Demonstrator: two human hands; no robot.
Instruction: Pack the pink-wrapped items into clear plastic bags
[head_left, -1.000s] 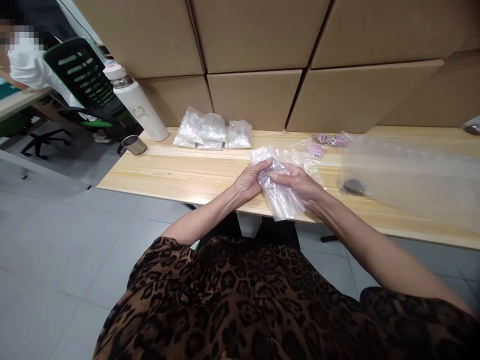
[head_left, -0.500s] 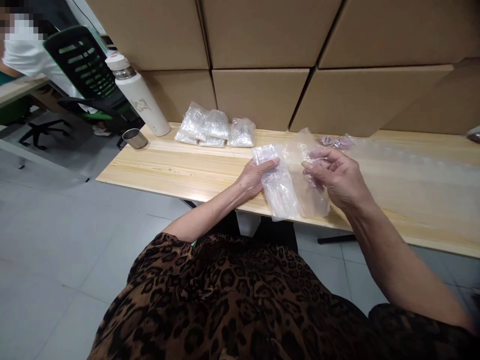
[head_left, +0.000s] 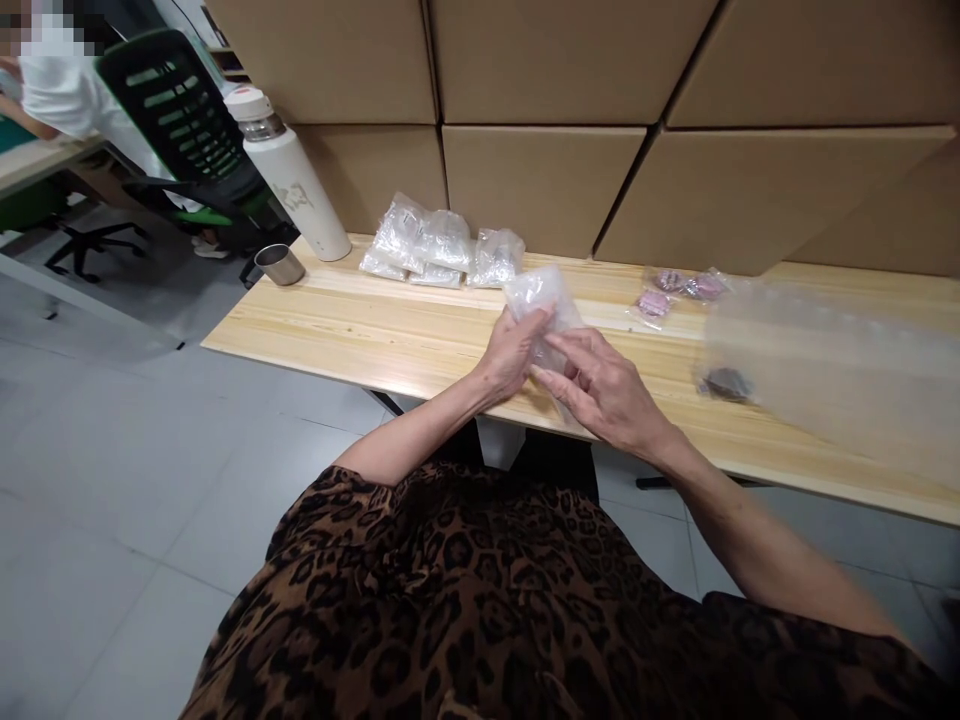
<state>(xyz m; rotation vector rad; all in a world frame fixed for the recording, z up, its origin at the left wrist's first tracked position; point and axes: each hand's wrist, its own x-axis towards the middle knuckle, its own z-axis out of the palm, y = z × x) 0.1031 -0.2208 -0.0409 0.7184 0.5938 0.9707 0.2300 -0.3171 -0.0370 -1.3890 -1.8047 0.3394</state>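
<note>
Over the near edge of a light wooden table, both my hands meet on a bundle of clear plastic bags. My left hand grips the bundle from the left, with the bags sticking up above its fingers. My right hand comes in from the right and pinches the same bundle at its lower part. Small pink items in clear bags lie on the table beyond my right hand, apart from it.
Several filled clear bags lie against stacked cardboard boxes at the back. A white bottle and a metal cup stand at the table's left end. A large clear bag with a dark item lies right. A seated person is far left.
My right hand has let go of the single bag it held up and come back to the bundle. The bundle has risen off the table in my left hand.
</note>
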